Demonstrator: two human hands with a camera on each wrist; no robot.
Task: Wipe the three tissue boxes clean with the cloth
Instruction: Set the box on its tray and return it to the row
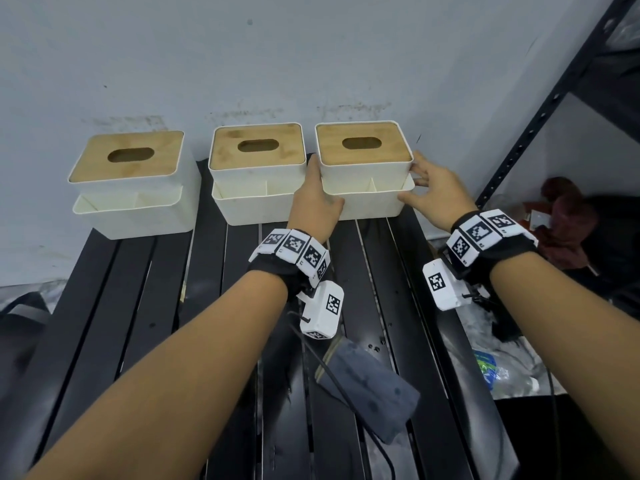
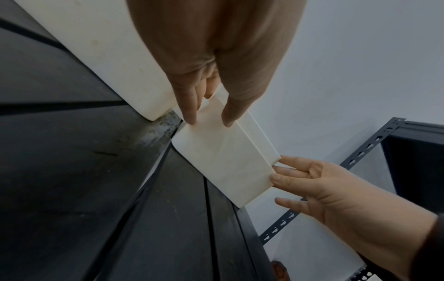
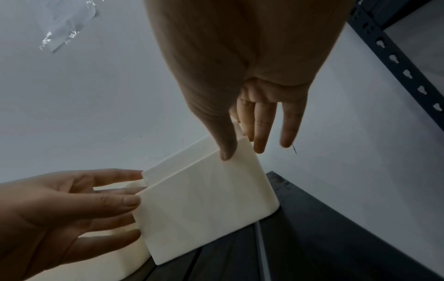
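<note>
Three white tissue boxes with wooden lids stand in a row against the wall: the left box point(image 1: 128, 157), the middle box point(image 1: 256, 150) and the right box point(image 1: 363, 150). My left hand point(image 1: 317, 199) reaches into the gap between the middle and right boxes, its straight fingers against the right box's left side point(image 2: 223, 161). My right hand point(image 1: 433, 192) touches that box's right side point(image 3: 206, 199), fingers straight and thumb on the front corner. The grey cloth point(image 1: 367, 386) lies folded on the table near me, and neither hand touches it.
The boxes sit on a black slatted table point(image 1: 138, 306) that meets the grey wall behind. A black perforated shelf upright point(image 1: 540, 119) rises at the right, with a dark red bundle point(image 1: 568, 216) and plastic bottles point(image 1: 498, 372) beside the table. A black cable crosses the cloth.
</note>
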